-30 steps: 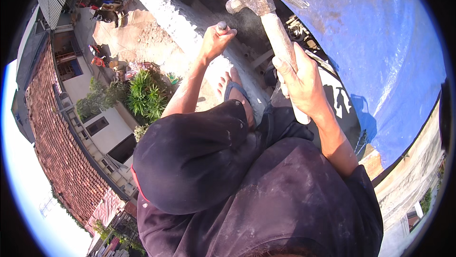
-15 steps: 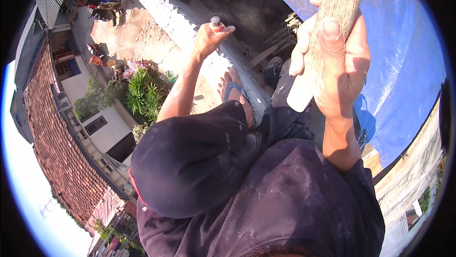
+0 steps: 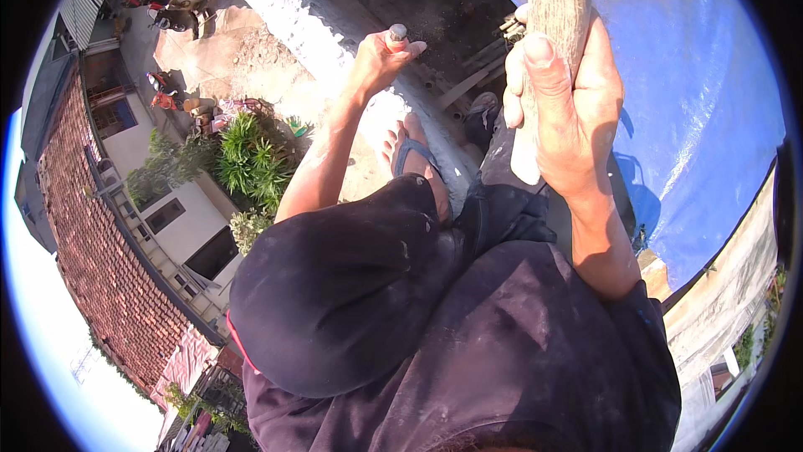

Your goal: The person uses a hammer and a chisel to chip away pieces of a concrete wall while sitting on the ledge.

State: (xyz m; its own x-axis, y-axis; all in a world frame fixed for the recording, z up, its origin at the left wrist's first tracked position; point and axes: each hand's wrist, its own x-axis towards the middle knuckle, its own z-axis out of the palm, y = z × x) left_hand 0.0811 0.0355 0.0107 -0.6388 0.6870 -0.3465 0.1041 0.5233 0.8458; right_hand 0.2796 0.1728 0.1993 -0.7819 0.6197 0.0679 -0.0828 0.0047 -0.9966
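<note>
My left hand (image 3: 374,66) is closed around a metal chisel (image 3: 397,32), whose round, blunt end pokes out above the thumb. It is over the white, rough-topped wall (image 3: 322,30), and the chisel's lower end is hidden by the hand. Raised on the right, my right hand (image 3: 583,117) grips a thick wooden handle (image 3: 559,5), the thumb lying along it. The upper part of that tool runs out of the picture, so its head cannot be seen. My foot in a blue flip-flop (image 3: 411,149) rests on the wall below the left hand.
A blue tarpaulin (image 3: 694,76) spreads beside my right arm. Beyond the wall lies a dark, lower space with loose boards (image 3: 473,84). Far down on the left are a yard (image 3: 222,51), green shrubs (image 3: 251,159) and a tiled roof (image 3: 100,243).
My right hand and the wooden handle have swung left, and the handle stands more upright. My left hand with the chisel has shifted slightly right.
</note>
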